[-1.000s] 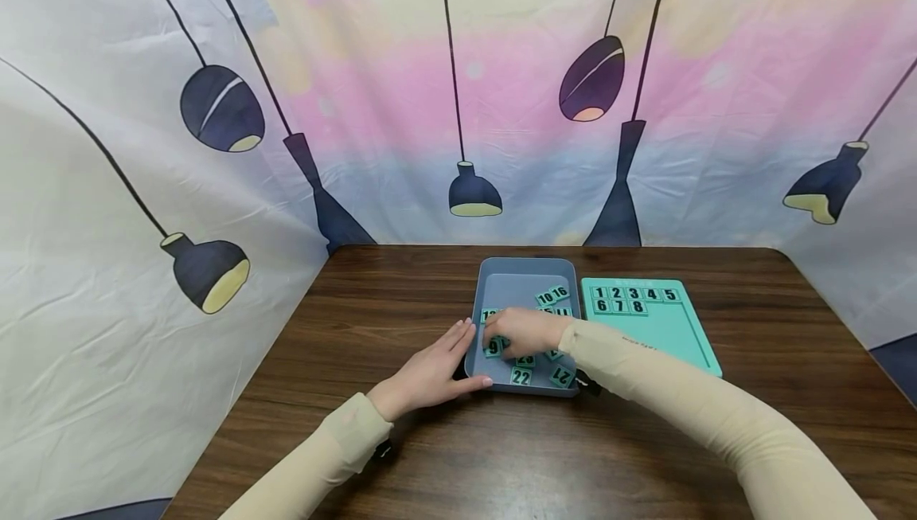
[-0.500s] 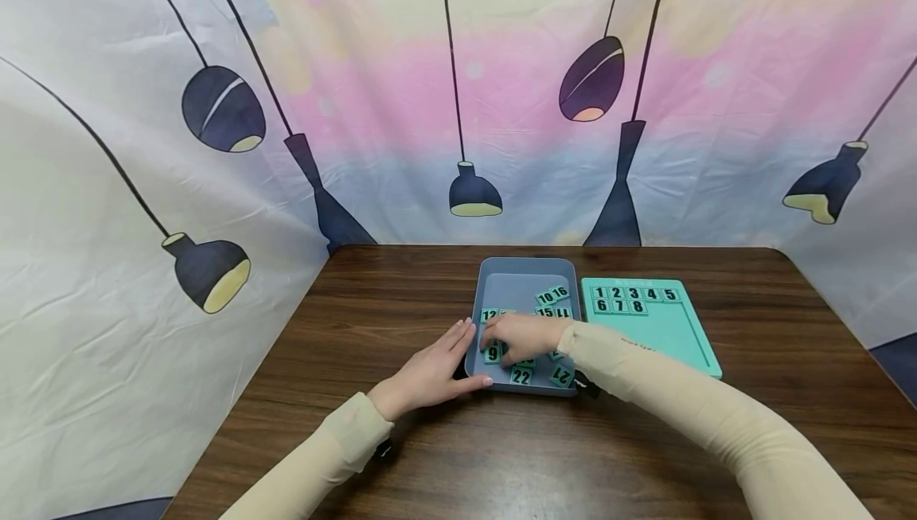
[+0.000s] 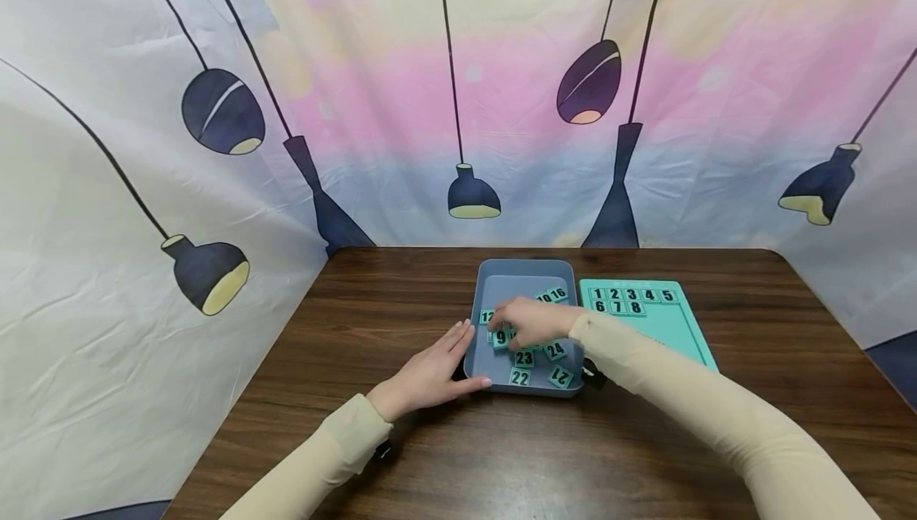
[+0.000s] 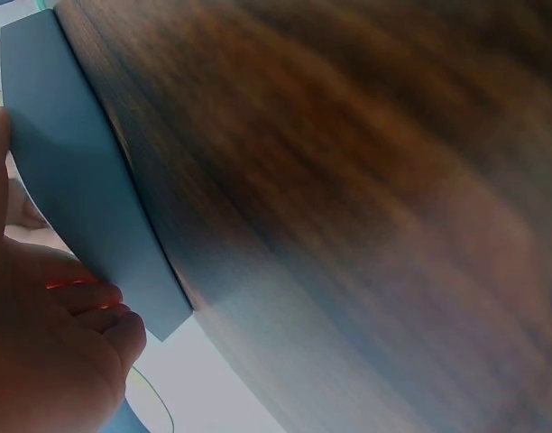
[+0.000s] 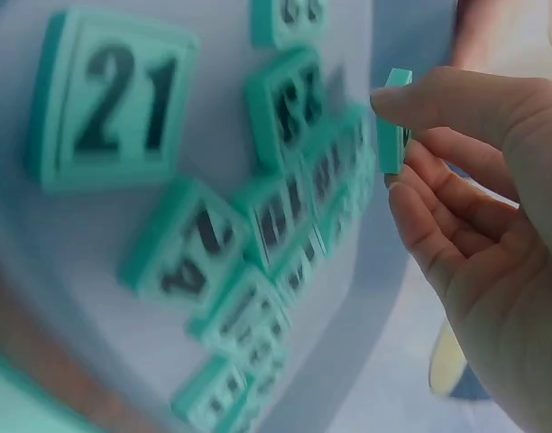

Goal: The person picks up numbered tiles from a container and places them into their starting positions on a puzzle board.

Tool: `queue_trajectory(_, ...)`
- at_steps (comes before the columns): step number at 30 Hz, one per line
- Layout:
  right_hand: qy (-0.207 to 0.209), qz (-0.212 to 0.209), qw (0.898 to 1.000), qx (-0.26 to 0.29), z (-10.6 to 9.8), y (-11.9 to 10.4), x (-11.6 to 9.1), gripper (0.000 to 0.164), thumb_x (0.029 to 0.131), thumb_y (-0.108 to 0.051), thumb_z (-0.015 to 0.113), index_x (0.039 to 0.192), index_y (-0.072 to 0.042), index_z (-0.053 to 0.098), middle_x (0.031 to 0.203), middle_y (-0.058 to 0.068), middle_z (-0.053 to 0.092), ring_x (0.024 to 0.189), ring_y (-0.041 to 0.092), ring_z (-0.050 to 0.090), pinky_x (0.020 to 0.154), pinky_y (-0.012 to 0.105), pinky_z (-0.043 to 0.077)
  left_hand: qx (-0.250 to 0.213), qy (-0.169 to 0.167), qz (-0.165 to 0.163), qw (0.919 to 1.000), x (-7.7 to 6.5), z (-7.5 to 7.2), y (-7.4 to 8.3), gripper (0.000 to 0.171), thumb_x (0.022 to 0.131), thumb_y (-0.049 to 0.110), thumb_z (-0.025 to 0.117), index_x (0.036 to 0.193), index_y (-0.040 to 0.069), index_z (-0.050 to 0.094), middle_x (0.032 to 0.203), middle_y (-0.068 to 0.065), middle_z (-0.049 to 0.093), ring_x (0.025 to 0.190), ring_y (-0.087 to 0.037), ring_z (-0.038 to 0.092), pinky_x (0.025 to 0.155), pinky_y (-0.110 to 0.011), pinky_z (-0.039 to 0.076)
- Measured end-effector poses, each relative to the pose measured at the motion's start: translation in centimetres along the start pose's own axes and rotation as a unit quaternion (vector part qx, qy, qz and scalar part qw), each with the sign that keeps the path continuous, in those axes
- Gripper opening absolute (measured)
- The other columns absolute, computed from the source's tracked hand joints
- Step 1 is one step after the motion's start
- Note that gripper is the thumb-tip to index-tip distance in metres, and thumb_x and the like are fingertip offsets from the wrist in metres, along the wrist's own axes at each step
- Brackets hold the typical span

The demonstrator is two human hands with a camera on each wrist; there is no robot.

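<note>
A grey-blue tray (image 3: 526,267) holds several green number tiles, such as the 22 tile (image 3: 520,377), the 23 tile (image 3: 524,358) and the 21 tile (image 5: 114,104). Between thumb and fingertips, my right hand (image 3: 533,321) pinches the 9 tile (image 3: 501,338); the right wrist view has this tile (image 5: 395,126) edge-on, held off the tray floor. My left hand (image 3: 430,369) rests against the tray's left side with its fingers extended, the thumb at the near left corner. My right hand and sleeve cover some of the tiles.
Right of the tray lies a mint-green board (image 3: 662,325) with tiles 1 to 5 in its top row and 6, 7 and 8 below; my right sleeve (image 3: 645,361) hides part of it. Both stand on a dark wooden table (image 3: 401,289), with a printed cloth (image 3: 401,106) behind.
The 9 tile has come up and a little to the right in my right hand's pinch. That hand has shifted slightly away from me, uncovering the 23 and 24 tiles. My left hand stays put.
</note>
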State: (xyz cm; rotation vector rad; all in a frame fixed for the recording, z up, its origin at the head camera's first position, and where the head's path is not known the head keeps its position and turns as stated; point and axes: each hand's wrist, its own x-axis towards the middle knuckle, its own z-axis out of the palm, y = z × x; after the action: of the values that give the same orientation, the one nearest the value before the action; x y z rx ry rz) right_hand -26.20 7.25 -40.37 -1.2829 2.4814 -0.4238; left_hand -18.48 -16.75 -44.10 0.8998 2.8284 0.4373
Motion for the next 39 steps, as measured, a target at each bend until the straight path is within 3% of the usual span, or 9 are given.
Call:
queue_trajectory(8,0.065,0.009,0.998,0.019,-2.6,3.2,-2.9,0.041,0.092,-0.006,0.070,0.132,-0.002,0.065,0.125,0.010,0.063,0.111,0.027,0.061,0.089,0.040,0.053,0.005,0.005,-0.006,1.0000,0.1,0.1,-0.2,0.100,0.094,0.074,0.047,0.160,0.002,0.025,0.166,-0.016,0.018,0.153,-0.026,0.017,0.113,-0.047,0.037)
queue_trajectory(19,0.156,0.081,0.983,0.044,-5.4,7.9,-9.1,0.039,0.093,-0.004,0.069,0.131,-0.001,0.065,0.120,0.013,0.062,0.093,0.025,0.059,0.077,0.042,0.050,0.010,0.007,-0.006,0.9999,-0.1,0.0,-0.3,0.100,0.094,0.072,0.049,0.160,0.002,0.023,0.166,-0.016,0.017,0.153,-0.025,0.015,0.116,-0.045,0.033)
queue_trajectory(24,0.179,0.119,0.976,0.043,-5.3,9.9,-12.4,0.037,0.093,-0.002,0.067,0.130,0.001,0.066,0.117,0.014,0.062,0.088,0.024,0.056,0.074,0.042,0.048,0.011,0.008,-0.005,0.9999,0.0,0.1,-0.3,0.099,0.094,0.073,0.048,0.160,0.002,0.024,0.166,-0.016,0.018,0.153,-0.025,0.016,0.115,-0.045,0.033)
queue_trajectory(31,0.179,0.152,0.971,0.033,-4.3,11.9,-16.0,0.036,0.092,-0.001,0.068,0.128,0.005,0.066,0.122,0.020,0.061,0.112,0.044,0.059,0.087,0.054,0.052,0.003,0.007,-0.008,0.9999,0.0,0.2,-0.2,0.100,0.094,0.073,0.048,0.160,0.003,0.024,0.167,-0.016,0.018,0.153,-0.025,0.016,0.115,-0.046,0.033)
queue_trajectory(39,0.170,0.169,0.970,0.032,-2.2,13.5,-18.7,0.037,0.091,-0.001,0.070,0.126,0.008,0.065,0.121,0.023,0.061,0.108,0.043,0.060,0.082,0.052,0.053,0.003,0.007,-0.009,0.9999,0.1,0.2,0.0,0.100,0.094,0.073,0.049,0.160,0.003,0.024,0.166,-0.016,0.018,0.153,-0.025,0.016,0.115,-0.046,0.033)
